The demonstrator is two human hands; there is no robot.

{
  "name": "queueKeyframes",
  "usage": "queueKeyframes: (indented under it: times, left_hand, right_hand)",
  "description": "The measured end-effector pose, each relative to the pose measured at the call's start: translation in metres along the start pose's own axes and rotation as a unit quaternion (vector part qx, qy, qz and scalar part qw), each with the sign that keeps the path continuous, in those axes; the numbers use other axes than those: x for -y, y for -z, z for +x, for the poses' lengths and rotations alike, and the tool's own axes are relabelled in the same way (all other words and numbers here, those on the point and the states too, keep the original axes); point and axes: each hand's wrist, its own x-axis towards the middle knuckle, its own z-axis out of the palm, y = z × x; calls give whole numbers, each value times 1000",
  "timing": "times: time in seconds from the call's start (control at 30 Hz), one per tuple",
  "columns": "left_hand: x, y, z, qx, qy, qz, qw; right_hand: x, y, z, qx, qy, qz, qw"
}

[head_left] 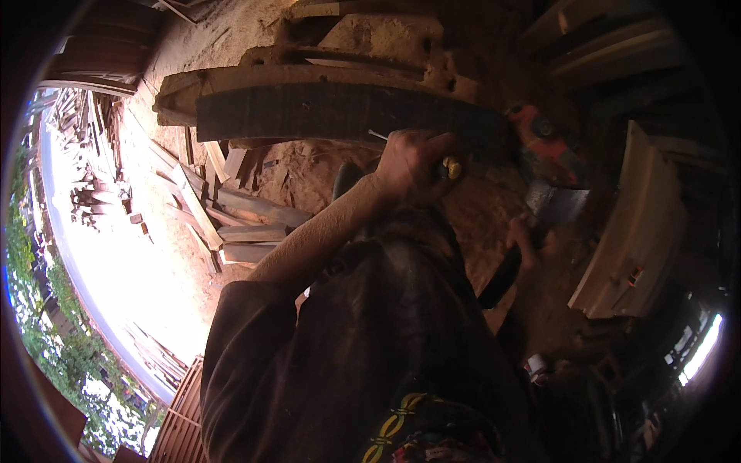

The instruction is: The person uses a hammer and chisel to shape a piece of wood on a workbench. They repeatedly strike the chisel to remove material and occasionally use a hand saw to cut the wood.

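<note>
The left hand (413,163), curled tight round a thin yellow-ended metal rod (451,166), is nearest the long dark flat board (309,113) lying sideways just ahead; the right hand (526,241) grips a curved black handle (500,282).

A wide fisheye camera, the left one of a head-worn pair, is looking steeply down over the person's dark cloth garment (386,309), which is filling the lower middle at close range. The bare left hand (409,163) is appearing near the centre, the bare right hand (526,238) farther right. The lens is bending edges and reaching sunlit pale ground (127,262) and green leafy foliage (50,332) leftward.
</note>
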Motion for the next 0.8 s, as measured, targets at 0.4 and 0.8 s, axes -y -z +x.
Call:
queueKeyframes:
  times: [0.4, 0.8]
  left_hand:
    - [4, 5, 14, -73, 41, -68, 994]
    - [28, 5, 17, -89, 75, -72, 991]
  right_hand:
    - [87, 67, 6, -282, 505, -383, 720]
    - [85, -56, 15, -70, 246, -531, 808]
